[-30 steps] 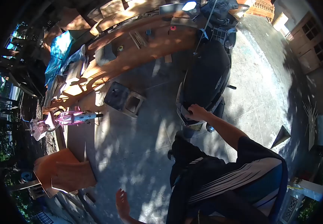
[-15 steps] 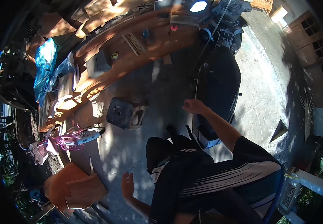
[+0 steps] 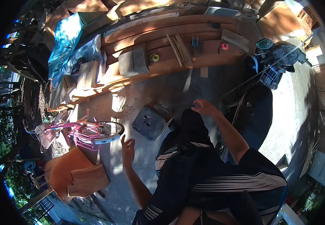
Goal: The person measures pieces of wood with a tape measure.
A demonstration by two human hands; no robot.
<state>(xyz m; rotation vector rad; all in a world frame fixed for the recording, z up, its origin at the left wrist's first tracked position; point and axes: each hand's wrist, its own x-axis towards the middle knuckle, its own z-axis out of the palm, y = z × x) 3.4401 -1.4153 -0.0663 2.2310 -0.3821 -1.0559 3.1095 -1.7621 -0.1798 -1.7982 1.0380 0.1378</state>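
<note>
My left hand is raised in front of me at the lower left, fingers loosely curved and apart, holding nothing. Past its fingertips stands a dark square stool with holes in its top. My right hand hangs over my knee, fingers bent and slightly spread, with nothing visible in it. To the right of that hand is the long black seat of a motorcycle. Neither hand touches the stool or the motorcycle.
Long brown boards are stacked ahead, bearing wooden strips, a yellow tape measure and a pink-red round item. A pink bicycle and brown panels are at the left. A thin rod crosses near the motorcycle.
My view has turned rightward and closer to the boards; stool and motorcycle sit differently in view. My left hand has risen. My right hand's fingers have loosened from a curled shape.
</note>
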